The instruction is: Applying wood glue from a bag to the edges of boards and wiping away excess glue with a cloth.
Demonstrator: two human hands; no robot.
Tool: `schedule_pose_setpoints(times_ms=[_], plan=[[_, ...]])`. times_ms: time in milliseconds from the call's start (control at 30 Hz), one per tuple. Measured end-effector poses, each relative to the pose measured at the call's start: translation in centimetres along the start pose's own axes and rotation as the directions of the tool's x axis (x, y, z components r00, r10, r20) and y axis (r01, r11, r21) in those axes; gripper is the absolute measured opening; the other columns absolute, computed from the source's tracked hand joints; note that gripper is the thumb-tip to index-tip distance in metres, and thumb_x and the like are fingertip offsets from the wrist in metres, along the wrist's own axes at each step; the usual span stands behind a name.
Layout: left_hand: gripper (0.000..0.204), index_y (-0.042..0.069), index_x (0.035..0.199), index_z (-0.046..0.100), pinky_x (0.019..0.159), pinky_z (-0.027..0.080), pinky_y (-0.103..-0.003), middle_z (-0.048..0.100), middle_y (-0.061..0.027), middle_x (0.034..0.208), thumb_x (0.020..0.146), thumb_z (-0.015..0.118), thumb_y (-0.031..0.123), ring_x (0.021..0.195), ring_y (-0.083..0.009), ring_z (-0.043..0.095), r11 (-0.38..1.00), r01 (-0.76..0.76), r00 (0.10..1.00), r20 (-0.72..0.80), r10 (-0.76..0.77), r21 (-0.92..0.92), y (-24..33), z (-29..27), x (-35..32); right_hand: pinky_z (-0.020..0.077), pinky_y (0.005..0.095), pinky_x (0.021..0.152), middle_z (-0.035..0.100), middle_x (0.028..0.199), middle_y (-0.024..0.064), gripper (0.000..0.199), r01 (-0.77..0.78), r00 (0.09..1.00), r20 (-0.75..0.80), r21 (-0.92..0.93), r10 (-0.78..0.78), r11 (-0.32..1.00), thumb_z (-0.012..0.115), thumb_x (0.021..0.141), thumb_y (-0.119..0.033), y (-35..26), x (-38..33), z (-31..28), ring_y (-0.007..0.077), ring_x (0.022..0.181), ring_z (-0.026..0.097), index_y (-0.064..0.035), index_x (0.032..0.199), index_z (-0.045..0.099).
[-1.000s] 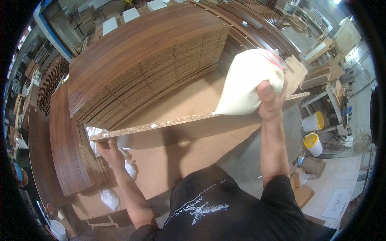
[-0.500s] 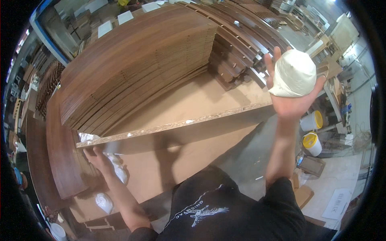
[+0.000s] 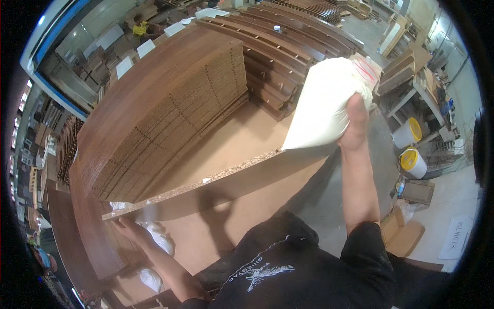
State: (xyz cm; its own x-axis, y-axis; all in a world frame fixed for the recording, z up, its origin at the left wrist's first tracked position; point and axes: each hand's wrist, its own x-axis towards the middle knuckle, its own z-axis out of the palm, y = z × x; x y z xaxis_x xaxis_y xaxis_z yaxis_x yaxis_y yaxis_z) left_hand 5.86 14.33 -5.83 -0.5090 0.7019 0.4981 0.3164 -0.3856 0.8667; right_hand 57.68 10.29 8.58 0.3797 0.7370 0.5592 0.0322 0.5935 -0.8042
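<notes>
My right hand (image 3: 355, 123) is closed round the gathered end of a cream-filled plastic bag (image 3: 320, 105) with red lines near its top. The bag's pointed corner slants down to the left and meets the rough upper edge of a chipboard panel (image 3: 252, 174). That panel stands on edge across a larger light-brown board (image 3: 206, 226). At the panel's left end, my left hand (image 3: 129, 229) grips it low down, its fingertips partly hidden. White lumpy plastic bags (image 3: 159, 239) lie beside my left forearm, another small white bag (image 3: 151, 279) nearer me.
A tall stack of curved brown panels (image 3: 170, 85) stands behind the chipboard. Dark brown slatted pieces (image 3: 272, 38) lie at the back. White buckets with yellow rims (image 3: 413, 162) stand at the right near an open cardboard box (image 3: 404, 232). A person in yellow (image 3: 140, 28) is far off.
My right hand has turned over and closed on the bag, which lay on its open palm before. The bag's tip now reaches the panel's edge. My left hand stays at the panel's end.
</notes>
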Motion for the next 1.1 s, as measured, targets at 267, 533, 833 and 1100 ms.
schedule_pose_setpoints(times_ms=[267, 533, 833, 1100], plan=[[0.084, -0.002, 0.146, 0.028, 0.104, 0.040, -0.044, 0.042, -0.0215, 0.139, 0.093, 0.050, 0.059, 0.127, -0.0314, 0.046, 1.000, 0.029, 1.000, -0.009, -0.029, 0.007, -0.5, -0.4, 0.0, 0.0478, 0.0288, 0.080, 0.064, 0.102, 0.0055, 0.072, -0.002, 1.000, -0.005, 0.012, 0.002, 1.000, 0.070, 0.079, -0.059, 0.5, 0.5, 0.8, 0.0140, 0.092, 0.060, 0.0018, 0.117, 0.059], [0.063, -0.004, 0.142, 0.032, 0.101, 0.043, -0.042, 0.044, -0.0193, 0.139, 0.101, 0.047, 0.041, 0.122, -0.0284, 0.049, 0.998, -0.032, 0.999, 0.016, 0.033, -0.060, -1.8, -1.0, 0.4, 0.0480, 0.0300, 0.081, 0.064, 0.103, 0.0063, 0.074, 0.027, 1.000, -0.012, -0.041, -0.027, 0.999, 0.071, 0.077, -0.059, 0.4, 0.3, 0.7, 0.0144, 0.094, 0.060, 0.0027, 0.117, 0.059], [0.067, -0.004, 0.143, 0.029, 0.100, 0.044, -0.042, 0.044, -0.0201, 0.139, 0.100, 0.048, 0.044, 0.122, -0.0295, 0.050, 0.997, 0.033, 0.999, -0.035, -0.035, -0.073, -1.2, -0.5, 0.2, 0.0480, 0.0305, 0.083, 0.065, 0.103, 0.0075, 0.073, 0.057, 0.998, -0.010, -0.064, -0.058, 0.996, 0.071, 0.077, -0.058, 0.6, 0.5, 0.7, 0.0155, 0.093, 0.061, 0.0034, 0.114, 0.061], [0.067, -0.004, 0.141, 0.032, 0.100, 0.045, -0.042, 0.046, -0.0201, 0.135, 0.099, 0.048, 0.046, 0.120, -0.0295, 0.051, 0.999, 0.009, 1.000, -0.018, -0.010, -0.044, -1.7, -0.9, 0.5, 0.0480, 0.0306, 0.083, 0.066, 0.102, 0.0076, 0.072, 0.089, 0.996, 0.020, -0.078, -0.088, 0.993, 0.071, 0.077, -0.058, 0.7, 0.8, 0.7, 0.0158, 0.093, 0.061, 0.0035, 0.113, 0.062]])
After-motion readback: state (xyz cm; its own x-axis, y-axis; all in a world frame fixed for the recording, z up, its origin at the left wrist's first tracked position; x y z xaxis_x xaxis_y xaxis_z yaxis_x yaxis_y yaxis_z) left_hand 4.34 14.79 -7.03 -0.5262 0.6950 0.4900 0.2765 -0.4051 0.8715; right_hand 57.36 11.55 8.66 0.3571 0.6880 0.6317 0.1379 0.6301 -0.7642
